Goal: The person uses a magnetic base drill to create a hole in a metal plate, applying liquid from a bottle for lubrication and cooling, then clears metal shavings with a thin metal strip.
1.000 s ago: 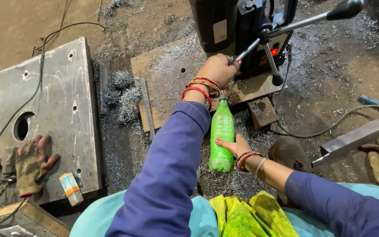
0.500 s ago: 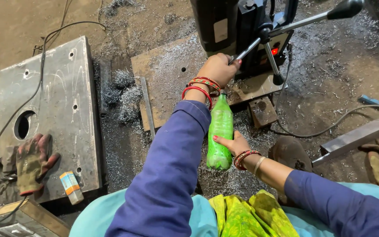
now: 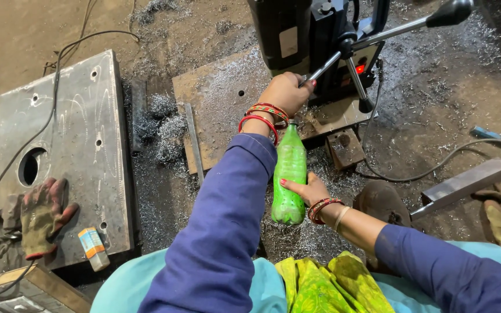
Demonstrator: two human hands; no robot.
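Tipping that green plastic bottle [image 3: 289, 174] neck-down toward the drill spot, you've got your right hand [image 3: 305, 190] wrapped around its lower half, which looks like a way to aim liquid at the cut, while your left hand [image 3: 284, 93] is closed on one chrome spoke of the feed handle [image 3: 378, 35] of the magnetic drill [image 3: 314, 40], probably so you can press and wet at once. The bit and the bottle's mouth are hidden behind your left wrist, so whether anything's pouring is anyone's guess, and the drill's top is cut off; a worn glove [image 3: 42, 215] lies off left on the steel plate [image 3: 76, 116], shavings everywhere.
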